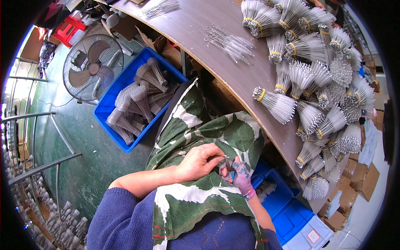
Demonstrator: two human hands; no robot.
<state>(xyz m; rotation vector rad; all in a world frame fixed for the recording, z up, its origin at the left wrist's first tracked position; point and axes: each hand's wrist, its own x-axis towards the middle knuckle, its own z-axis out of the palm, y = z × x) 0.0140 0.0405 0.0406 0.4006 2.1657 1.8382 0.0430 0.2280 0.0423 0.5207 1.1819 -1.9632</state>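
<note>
Both my hands meet over my lap, above a green and white leaf-patterned apron (189, 196). My bare left hand (200, 161) is closed in a pinch, and a small shiny tip shows by its fingertips; the rest of that piece is hidden. Close beside it, my right hand (241, 177) wears a stained pink-purple glove with bare fingertips. Its fingers curl around something with a bit of blue showing, too covered to name. On the table to the right lie many thin wire brushes in bundles (275, 104) tied with yellow bands.
Loose wire brushes (231, 43) lie on the brown table (233, 79). At left, a blue crate (141, 139) holds more brush bundles, near a floor fan (93, 67) and a red stool (68, 31). Blue bins (283, 216) stand at lower right. Metal racks (46, 166) line the left.
</note>
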